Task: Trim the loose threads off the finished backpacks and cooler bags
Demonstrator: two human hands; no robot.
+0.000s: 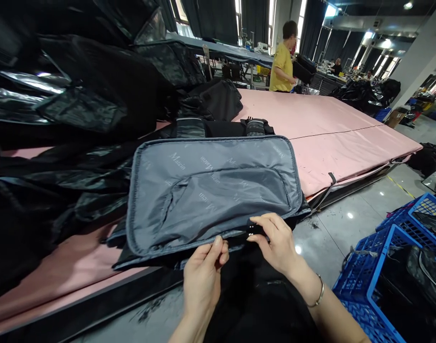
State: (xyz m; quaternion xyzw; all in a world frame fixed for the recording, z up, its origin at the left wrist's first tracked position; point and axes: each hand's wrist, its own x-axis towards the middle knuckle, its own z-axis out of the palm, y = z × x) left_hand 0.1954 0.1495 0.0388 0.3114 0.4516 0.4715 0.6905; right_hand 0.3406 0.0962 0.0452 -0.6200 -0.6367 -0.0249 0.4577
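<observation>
A backpack (211,200) lies across the table edge in front of me, its grey-blue printed lining facing up inside a bound rim. At its near edge my left hand (207,262) is closed, with thumb and forefinger pinched at the rim. To the right, my right hand (275,240) pinches a small black piece with white dots (252,228) between thumb and fingers, beside the same rim. I cannot tell what kind of part that is. Two webbing straps (191,127) show behind the far rim.
Black and camouflage bags (85,85) are heaped at the left. A pink-covered table (332,128) stretches to the right. Blue crates (389,247) holding dark bags stand on the floor at the lower right. Beyond the table stands a person in a yellow shirt (282,66).
</observation>
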